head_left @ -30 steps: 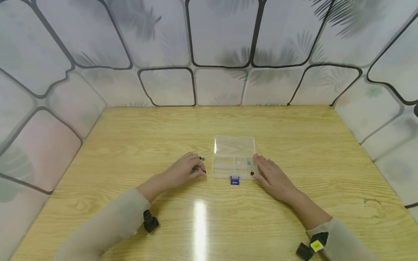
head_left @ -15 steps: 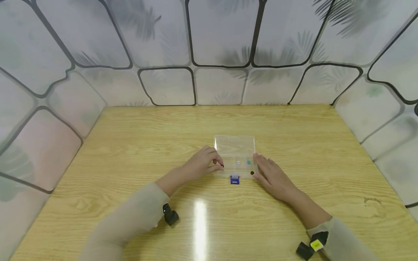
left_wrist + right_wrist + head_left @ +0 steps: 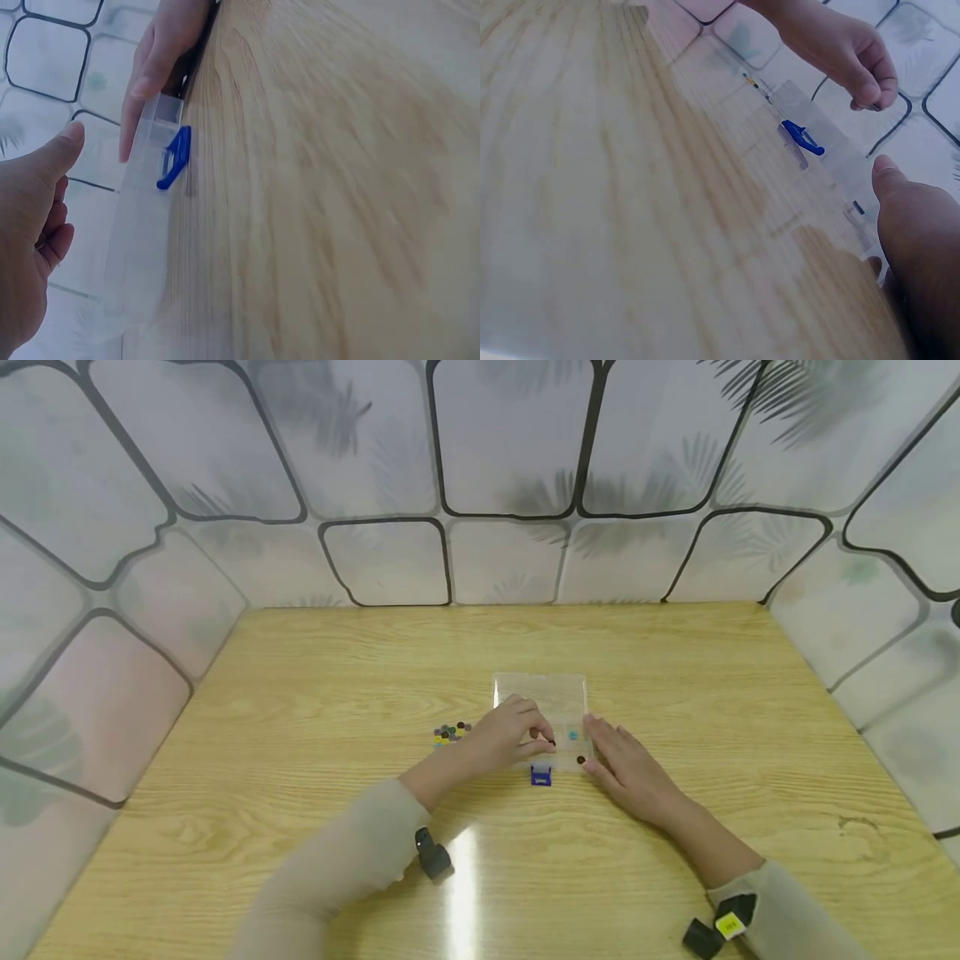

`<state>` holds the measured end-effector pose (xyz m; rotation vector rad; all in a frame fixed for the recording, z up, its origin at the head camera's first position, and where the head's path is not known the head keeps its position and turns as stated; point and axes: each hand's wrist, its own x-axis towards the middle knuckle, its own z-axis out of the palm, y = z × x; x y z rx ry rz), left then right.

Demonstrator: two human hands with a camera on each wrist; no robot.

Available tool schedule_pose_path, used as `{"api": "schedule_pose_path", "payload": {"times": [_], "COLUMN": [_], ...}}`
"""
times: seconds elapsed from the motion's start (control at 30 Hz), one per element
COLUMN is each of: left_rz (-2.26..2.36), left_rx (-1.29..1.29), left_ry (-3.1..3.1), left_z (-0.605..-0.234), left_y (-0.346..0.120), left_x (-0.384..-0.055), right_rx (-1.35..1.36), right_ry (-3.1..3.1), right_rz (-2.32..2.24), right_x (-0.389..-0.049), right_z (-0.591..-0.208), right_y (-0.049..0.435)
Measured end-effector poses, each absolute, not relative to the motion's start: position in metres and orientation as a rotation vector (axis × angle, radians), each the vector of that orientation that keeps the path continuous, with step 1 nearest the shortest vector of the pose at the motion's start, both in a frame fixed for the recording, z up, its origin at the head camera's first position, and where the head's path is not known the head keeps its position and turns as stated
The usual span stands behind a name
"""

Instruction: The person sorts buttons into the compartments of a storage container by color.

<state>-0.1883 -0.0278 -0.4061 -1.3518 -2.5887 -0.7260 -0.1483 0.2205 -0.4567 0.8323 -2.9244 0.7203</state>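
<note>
Pale walls [image 3: 506, 560] with dark, rounded outlines and grey leaf shapes stood behind and on both sides of a wood-grain table [image 3: 675, 668], where a bright streak of light [image 3: 462, 893] shone near the front. Near the middle of the table lay a clear plastic box [image 3: 566, 767] with its lid [image 3: 562, 687] folded back on the far side and a blue clasp [image 3: 541, 775] sticking out at the front edge.

Over the box, the left hand [image 3: 516, 731] had its thumb and forefinger together on a small dark piece [image 3: 553, 743], pinching it above the compartments; whether the piece touched the box I could not tell. In the right wrist view only a dark sliver of it showed between the fingertips. The hand hid much of the left part of the box.

On the other side, the right hand [image 3: 630, 768] rested its fingers against the right edge of the box, stretched out and holding nothing, the thumb apart from them near the front corner. Just inside that corner sat a brown button [image 3: 581, 760], with a light blue button [image 3: 573, 735] in the compartment behind it.

Left of the box, beside the left wrist, a cluster of small discs [image 3: 450, 732] lay on the table in yellow, grey, green and dark colours. Both arms wore light sleeves [image 3: 360, 835], and a black camera [image 3: 433, 856] hung at the left cuff.
</note>
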Motion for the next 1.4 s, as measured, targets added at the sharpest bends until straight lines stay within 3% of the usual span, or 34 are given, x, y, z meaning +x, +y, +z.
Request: {"api": "schedule_pose_path", "payload": {"times": [0.7, 1.4], "left_rz": [-0.709, -0.875], "left_rx": [-1.371, -1.154], "left_ry": [-2.644, -2.731], "left_z": [-0.415, -0.409], "left_y": [0.005, -0.055], "left_x": [-0.192, -0.188], "right_rx": [0.863, 0.844], "right_ry": [-2.887, -2.934], "right_rz": [0.713, 0.712], "right_x": [-0.148, -0.148], "right_z": [-0.457, -0.457], "right_y": [0.22, 0.222]}}
